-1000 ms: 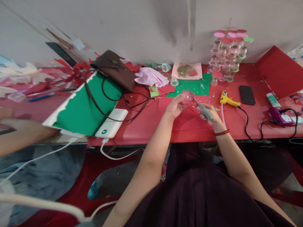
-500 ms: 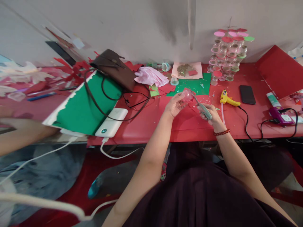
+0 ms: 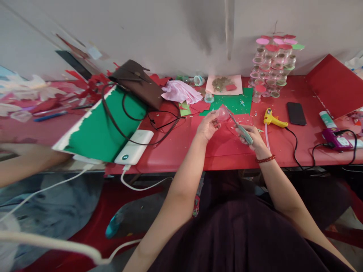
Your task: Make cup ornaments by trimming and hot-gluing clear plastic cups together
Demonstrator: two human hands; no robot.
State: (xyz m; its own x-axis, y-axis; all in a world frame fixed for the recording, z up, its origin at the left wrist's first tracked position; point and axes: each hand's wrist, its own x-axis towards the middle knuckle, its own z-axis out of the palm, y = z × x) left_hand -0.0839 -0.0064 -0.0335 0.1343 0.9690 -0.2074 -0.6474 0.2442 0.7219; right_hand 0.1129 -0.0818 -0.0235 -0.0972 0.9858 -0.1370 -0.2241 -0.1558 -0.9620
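My left hand (image 3: pixel 209 125) pinches a small clear plastic cup (image 3: pixel 220 114), like a cut bottle piece, with red paper at its right rim. Fingers of my right hand (image 3: pixel 252 136) are wrapped round the pale green handles of scissors (image 3: pixel 244 133). Their thin blades point up and left, meeting the red paper at the cup's edge. Whether the blades are apart I cannot tell. Below both hands lies a red paper sheet (image 3: pixel 218 146) with small scraps on it.
Right of my hands are a yellow glue gun (image 3: pixel 274 118), a phone (image 3: pixel 296 113) and a purple power adapter (image 3: pixel 337 139). A stack of clear bottle pieces (image 3: pixel 272 68) stands behind. To the left are a power bank (image 3: pixel 134 146), a brown bag (image 3: pixel 138 83) and another person's arm (image 3: pixel 31 162).
The cup has turned and shifted slightly left in my left hand. My right hand with the scissors has moved only a little.
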